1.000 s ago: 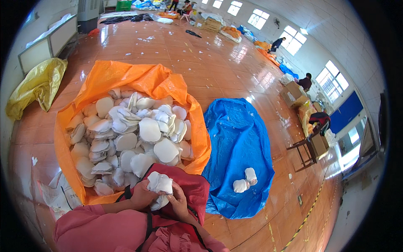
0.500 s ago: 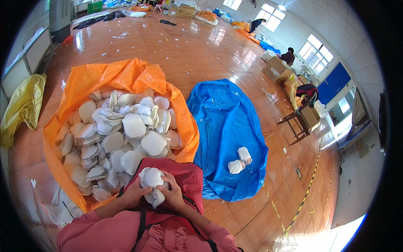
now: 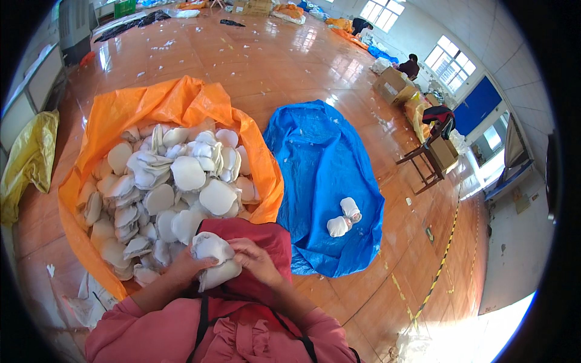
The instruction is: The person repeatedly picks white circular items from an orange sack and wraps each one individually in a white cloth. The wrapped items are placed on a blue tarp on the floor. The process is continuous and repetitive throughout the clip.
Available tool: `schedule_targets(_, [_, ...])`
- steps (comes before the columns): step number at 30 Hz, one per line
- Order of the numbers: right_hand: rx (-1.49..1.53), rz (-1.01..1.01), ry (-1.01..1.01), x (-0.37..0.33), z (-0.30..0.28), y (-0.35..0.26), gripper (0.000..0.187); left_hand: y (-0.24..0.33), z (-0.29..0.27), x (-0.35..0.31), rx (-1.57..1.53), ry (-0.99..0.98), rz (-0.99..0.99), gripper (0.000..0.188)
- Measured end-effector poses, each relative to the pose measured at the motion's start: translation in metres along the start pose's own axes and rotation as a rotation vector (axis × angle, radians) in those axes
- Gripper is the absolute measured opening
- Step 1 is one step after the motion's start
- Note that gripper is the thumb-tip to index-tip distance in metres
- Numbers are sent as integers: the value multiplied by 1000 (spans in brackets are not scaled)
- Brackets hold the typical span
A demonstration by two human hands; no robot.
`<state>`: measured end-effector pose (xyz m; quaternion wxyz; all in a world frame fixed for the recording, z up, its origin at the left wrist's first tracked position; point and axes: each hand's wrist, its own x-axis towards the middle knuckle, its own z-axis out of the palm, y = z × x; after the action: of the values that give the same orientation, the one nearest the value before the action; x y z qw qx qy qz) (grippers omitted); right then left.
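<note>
Over my lap I hold a small stack of white rounded pads (image 3: pixel 213 257), soft and slightly cupped. My left hand (image 3: pixel 186 267) wraps around its left side, thumb across the front. Pinched at the stack's right edge are the fingers of my right hand (image 3: pixel 255 260). A dark red apron (image 3: pixel 263 242) lies beneath them. Just beyond, an open orange sack (image 3: pixel 166 92) holds a heap of similar white pads (image 3: pixel 187 173). To its right a blue sack (image 3: pixel 318 157) lies spread on the floor, with a few bundled white pads (image 3: pixel 339 226) on it.
A yellow sack (image 3: pixel 31 160) leans against a low panel at the left. On the right stand a wooden chair (image 3: pixel 423 166) and cardboard boxes (image 3: pixel 393 86). Two people (image 3: pixel 409 66) are by the far wall. White scraps dot the tiled floor (image 3: pixel 242 72).
My right hand has shifted from the front of the stack to its right edge. The stack has turned and tilted in my left hand. The far person in dark clothes has bent lower.
</note>
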<state>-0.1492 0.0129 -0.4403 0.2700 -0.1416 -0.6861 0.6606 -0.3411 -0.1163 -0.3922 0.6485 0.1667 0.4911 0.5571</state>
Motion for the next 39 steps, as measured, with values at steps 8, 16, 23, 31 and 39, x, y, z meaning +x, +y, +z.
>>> schedule_targets(8, [576, 427, -14, 12, 21, 7, 41, 8, -1, 1, 263, -389, -126, 66])
schedule_targets(16, [493, 385, -194, 12, 22, -9, 42, -2, -11, 4, 151, -491, -225, 68])
schedule_targets(23, [209, 361, -233, 4, 19, -2, 38, -10, -11, -6, 64, -414, -251, 72])
schedule_targets(31, [284, 533, -269, -19, 18, -18, 51, -13, -14, -13, 288, -378, -240, 67])
schedule_targets(39, [468, 460, -139, -38, 19, -20, 48, -25, -21, -8, 272, -374, -132, 66])
